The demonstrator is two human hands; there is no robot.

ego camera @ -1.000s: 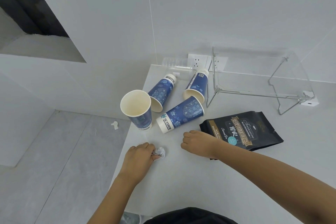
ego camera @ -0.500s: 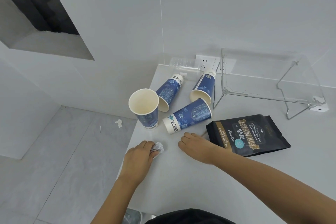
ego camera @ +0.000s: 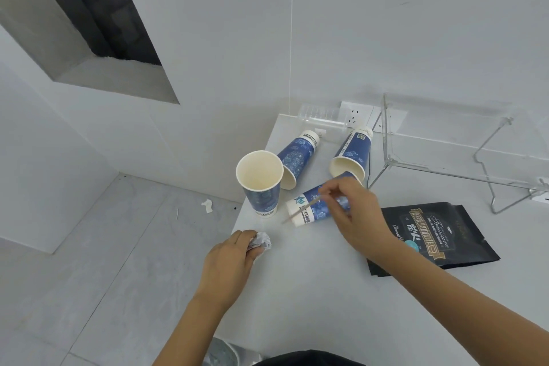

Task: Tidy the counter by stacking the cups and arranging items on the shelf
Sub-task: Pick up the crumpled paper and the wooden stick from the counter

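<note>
Several blue patterned paper cups lie on the white counter. One cup stands upright at the left edge. Behind it two cups lie on their sides, the left one and the right one. A third fallen cup lies in front, partly behind my right hand, which pinches a thin wooden stick above it. My left hand grips a crumpled tissue on the counter. A clear acrylic shelf stands at the back right.
A black coffee pouch lies flat to the right, partly under my right forearm. A clear plastic bottle lies against the wall by the white sockets. The counter's left edge drops to a grey tiled floor.
My right hand has lifted off the counter with a thin stick pinched in its fingers and moved up over the nearest fallen cup. My left hand keeps hold of the crumpled tissue.
</note>
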